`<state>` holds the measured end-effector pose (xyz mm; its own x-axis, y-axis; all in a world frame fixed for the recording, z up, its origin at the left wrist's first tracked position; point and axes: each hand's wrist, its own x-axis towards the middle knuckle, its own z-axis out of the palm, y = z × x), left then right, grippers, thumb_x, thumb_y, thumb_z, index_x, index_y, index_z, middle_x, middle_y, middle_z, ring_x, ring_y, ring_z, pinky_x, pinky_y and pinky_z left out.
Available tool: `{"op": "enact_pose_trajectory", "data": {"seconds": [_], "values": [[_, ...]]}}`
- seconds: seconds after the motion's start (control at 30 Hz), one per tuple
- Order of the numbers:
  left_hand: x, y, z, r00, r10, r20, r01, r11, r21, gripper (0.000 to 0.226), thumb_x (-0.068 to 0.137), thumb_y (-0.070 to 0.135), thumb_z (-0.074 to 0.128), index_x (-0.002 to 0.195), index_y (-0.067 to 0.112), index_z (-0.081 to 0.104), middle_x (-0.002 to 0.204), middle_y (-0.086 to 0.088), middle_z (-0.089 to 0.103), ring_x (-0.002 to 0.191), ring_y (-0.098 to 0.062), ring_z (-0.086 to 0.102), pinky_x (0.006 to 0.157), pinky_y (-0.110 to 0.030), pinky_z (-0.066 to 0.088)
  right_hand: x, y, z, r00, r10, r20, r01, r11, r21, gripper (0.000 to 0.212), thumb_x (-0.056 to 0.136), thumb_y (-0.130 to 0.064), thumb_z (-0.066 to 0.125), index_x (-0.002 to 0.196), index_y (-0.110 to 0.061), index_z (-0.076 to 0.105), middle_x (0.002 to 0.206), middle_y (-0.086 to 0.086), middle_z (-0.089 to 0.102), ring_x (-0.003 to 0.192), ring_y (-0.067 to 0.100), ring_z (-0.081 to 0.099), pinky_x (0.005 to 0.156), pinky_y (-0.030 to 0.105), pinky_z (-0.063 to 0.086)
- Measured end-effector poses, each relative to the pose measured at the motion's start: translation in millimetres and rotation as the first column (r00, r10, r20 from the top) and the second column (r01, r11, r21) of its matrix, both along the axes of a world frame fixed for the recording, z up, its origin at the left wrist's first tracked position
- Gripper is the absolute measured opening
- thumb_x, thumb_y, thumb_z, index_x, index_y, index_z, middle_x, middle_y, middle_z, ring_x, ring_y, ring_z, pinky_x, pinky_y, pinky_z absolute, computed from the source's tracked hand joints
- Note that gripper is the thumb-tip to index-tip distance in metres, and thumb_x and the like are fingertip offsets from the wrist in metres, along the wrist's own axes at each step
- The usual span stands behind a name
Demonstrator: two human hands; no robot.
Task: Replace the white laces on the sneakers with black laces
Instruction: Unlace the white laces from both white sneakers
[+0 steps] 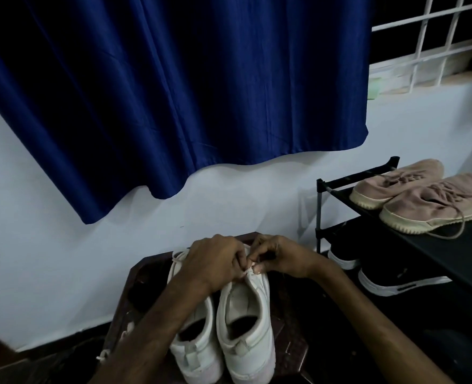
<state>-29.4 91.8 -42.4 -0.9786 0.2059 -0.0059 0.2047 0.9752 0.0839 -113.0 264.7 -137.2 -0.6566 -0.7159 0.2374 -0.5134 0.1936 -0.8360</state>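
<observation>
Behind everything hangs a deep blue curtain (173, 92) over a pale wall (49, 259), with a black shoe rack (456, 245) to our right carrying a pair of pinkish sneakers (423, 200). Closer in, the two white sneakers (198, 345) stand side by side on a dark wooden stool (143, 275), heels toward us. Our left hand (215, 261) and right hand (283, 257) meet over the tongue of the right-hand sneaker (245, 314), fingers curled, both pinching the white lace (248, 271) near its upper eyelets. No black lace shows. We judge this the unlacing step: better to loosen one crossing at a time, draw the lace straight out through each eyelet, and keep the shoe steady against its neighbour.
</observation>
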Motion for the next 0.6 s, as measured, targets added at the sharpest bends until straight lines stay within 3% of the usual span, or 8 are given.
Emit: {"op": "enact_pose_trajectory", "data": {"seconds": [0.2,0.27,0.33,0.4,0.47,0.6], "values": [[1.9,-1.8,3.8,0.989,-0.03,-0.146,0.007,0.988,-0.156,0.004,0.087,0.027,0.063,0.087,0.029,0.066,0.097,0.009,0.067,0.099,-0.01,0.055,0.077,-0.028,0.039,0.6,0.9,1.5,1.0,0.01,0.018,-0.01,1.0,-0.006,0.024,0.079,-0.016,0.079,0.098,-0.03,0.075,0.097,0.006,0.06,0.094,0.008,0.058,0.089,0.021,0.045],[2.1,-10.6,5.8,0.968,0.0,-0.252,-0.064,0.967,-0.246,0.011,0.091,0.019,0.057,0.095,0.029,0.061,0.103,0.008,0.062,0.103,-0.013,0.053,0.078,-0.029,0.039,0.5,1.6,1.0,1.0,0.003,0.023,-0.003,1.0,-0.006,0.022,0.079,-0.015,0.078,0.097,-0.027,0.075,0.095,0.004,0.059,0.092,0.007,0.058,0.089,0.022,0.046],[3.0,-26.3,9.7,0.938,0.107,-0.33,-0.188,0.956,-0.226,0.016,0.092,0.015,0.054,0.1,0.027,0.061,0.104,0.008,0.062,0.101,-0.014,0.055,0.078,-0.03,0.043,0.7,2.0,1.9,0.999,0.006,0.034,-0.006,1.0,-0.01,0.022,0.079,-0.014,0.078,0.097,-0.026,0.075,0.094,-0.001,0.058,0.091,0.006,0.058,0.088,0.02,0.045],[5.8,-42.3,14.4,0.93,0.223,-0.292,-0.262,0.959,-0.103,0.01,0.092,0.021,0.058,0.096,0.028,0.063,0.101,0.009,0.065,0.094,-0.013,0.058,0.075,-0.028,0.042,0.8,2.9,2.8,1.0,-0.002,0.027,0.002,1.0,-0.001,0.023,0.079,-0.015,0.078,0.097,-0.028,0.075,0.094,-0.001,0.058,0.091,0.006,0.058,0.087,0.019,0.045],[14.7,-51.6,14.8,0.946,0.285,-0.157,-0.287,0.958,0.01,0.003,0.091,0.031,0.061,0.092,0.029,0.062,0.098,0.01,0.066,0.089,-0.014,0.059,0.073,-0.028,0.039,0.6,3.2,4.0,1.0,-0.009,0.021,0.009,1.0,0.018,0.019,0.081,-0.019,0.077,0.098,-0.029,0.075,0.097,0.004,0.06,0.094,0.008,0.059,0.087,0.019,0.044],[29.0,-52.0,1.7,0.975,0.217,-0.05,-0.211,0.972,0.103,0.017,0.092,0.044,0.058,0.104,0.033,0.058,0.098,0.012,0.061,0.097,-0.015,0.059,0.072,-0.027,0.035,7.7,1.5,16.5,0.999,-0.04,-0.024,0.042,0.997,0.064,0.018,0.09,-0.033,0.065,0.097,-0.022,0.077,0.1,0.001,0.064,0.099,0.009,0.06,0.086,0.02,0.044]]}}
